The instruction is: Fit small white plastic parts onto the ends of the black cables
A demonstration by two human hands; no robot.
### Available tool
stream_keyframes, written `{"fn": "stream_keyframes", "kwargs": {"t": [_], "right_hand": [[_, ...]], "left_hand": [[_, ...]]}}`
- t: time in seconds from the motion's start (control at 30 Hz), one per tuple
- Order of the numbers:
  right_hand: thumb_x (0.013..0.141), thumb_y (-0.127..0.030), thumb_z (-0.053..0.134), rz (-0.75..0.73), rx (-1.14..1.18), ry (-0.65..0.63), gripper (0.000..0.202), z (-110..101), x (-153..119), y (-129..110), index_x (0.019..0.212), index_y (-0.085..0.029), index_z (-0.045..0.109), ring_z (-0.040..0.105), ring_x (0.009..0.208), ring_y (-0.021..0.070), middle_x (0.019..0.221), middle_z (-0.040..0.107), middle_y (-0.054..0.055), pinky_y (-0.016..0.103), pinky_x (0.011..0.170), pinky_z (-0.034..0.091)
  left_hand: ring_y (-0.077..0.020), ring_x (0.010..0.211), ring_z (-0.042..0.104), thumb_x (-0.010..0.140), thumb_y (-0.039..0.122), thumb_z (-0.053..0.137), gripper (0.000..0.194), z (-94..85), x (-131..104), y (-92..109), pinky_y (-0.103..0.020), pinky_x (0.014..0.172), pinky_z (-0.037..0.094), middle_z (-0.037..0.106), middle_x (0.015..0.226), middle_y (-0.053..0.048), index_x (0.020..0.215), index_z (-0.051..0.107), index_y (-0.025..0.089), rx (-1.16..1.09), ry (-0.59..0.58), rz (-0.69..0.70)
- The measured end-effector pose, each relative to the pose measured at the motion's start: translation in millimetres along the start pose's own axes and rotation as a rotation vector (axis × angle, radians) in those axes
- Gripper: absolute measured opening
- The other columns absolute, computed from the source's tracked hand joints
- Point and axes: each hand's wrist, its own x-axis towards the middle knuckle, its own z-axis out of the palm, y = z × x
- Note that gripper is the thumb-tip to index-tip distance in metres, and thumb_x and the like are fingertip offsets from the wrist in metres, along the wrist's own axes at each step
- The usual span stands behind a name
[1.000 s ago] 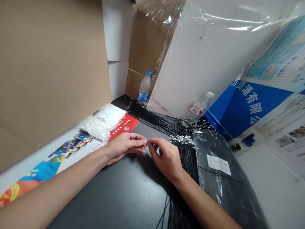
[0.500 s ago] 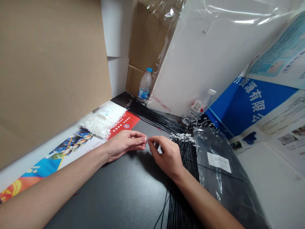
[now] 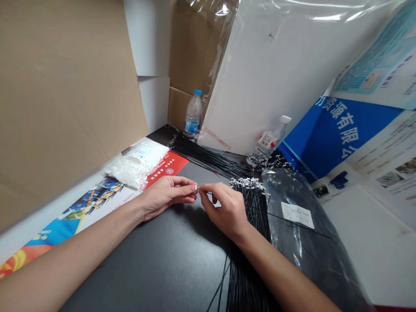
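Over the dark grey table (image 3: 156,264), my left hand (image 3: 164,197) pinches a small white connector (image 3: 196,187) between thumb and fingers. My right hand (image 3: 225,208) meets it fingertip to fingertip, pinching a thin black wire (image 3: 209,193) whose tip is at the connector. Whether the tip sits inside the connector is too small to tell. Just right of my right hand lies a thick bundle of black wires (image 3: 245,281) with white connectors (image 3: 248,183) on its far ends; my right forearm hides part of it.
A bag of white connectors (image 3: 139,161) rests on a printed sheet (image 3: 97,201) at the left. Behind are more black wires (image 3: 211,157), an upright water bottle (image 3: 193,116) and a tilted clear bottle (image 3: 271,139). A clear plastic bag (image 3: 292,238) lies right; cardboard (image 3: 74,78) stands left.
The whole view has shifted slightly, so things appear a little further left and up. Both hands keep their pinches, fingertips still together, with the right fingers slightly more closed.
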Motion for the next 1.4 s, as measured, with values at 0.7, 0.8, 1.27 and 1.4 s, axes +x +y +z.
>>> {"fn": "stream_keyframes", "kwargs": {"t": [0.7,0.8,1.27,1.4], "right_hand": [[0.092,-0.017,0.055,-0.118,-0.172,0.003,0.016,-4.7,0.6,-3.0,0.088,-0.022,0.069,0.062,0.062,0.0111,0.080,0.074,-0.001,0.026,0.060,0.044],[0.092,-0.016,0.055,-0.137,-0.188,-0.003,0.016,-6.0,0.4,-3.7,0.092,-0.022,0.070,0.064,0.066,0.0118,0.086,0.076,-0.001,0.026,0.062,0.045],[0.091,-0.015,0.056,-0.150,-0.181,0.024,0.014,-5.5,2.2,-4.6,0.090,-0.021,0.068,0.065,0.065,0.0119,0.084,0.075,0.000,0.025,0.062,0.048],[0.089,-0.014,0.059,-0.157,-0.159,0.037,0.010,-6.2,2.1,-3.1,0.090,-0.019,0.068,0.065,0.065,0.0121,0.082,0.075,0.000,0.025,0.063,0.048]], "left_hand": [[-0.0120,0.076,0.063,0.069,0.022,0.082,0.017,0.7,-1.7,-0.2,-0.028,0.084,0.054,0.068,0.080,-0.003,0.077,0.071,0.013,-0.038,-0.005,-0.032],[-0.0115,0.075,0.063,0.070,0.021,0.082,0.016,2.4,-2.3,0.3,-0.027,0.083,0.054,0.067,0.079,-0.003,0.077,0.070,0.013,-0.073,-0.004,-0.051],[-0.0108,0.074,0.062,0.072,0.020,0.081,0.014,2.1,-3.6,1.2,-0.023,0.075,0.054,0.065,0.076,-0.002,0.077,0.070,0.012,-0.089,-0.056,-0.014],[-0.0109,0.074,0.062,0.073,0.020,0.080,0.014,1.6,-2.7,0.3,-0.023,0.074,0.054,0.066,0.077,-0.002,0.078,0.070,0.012,-0.097,-0.063,-0.022]]}}
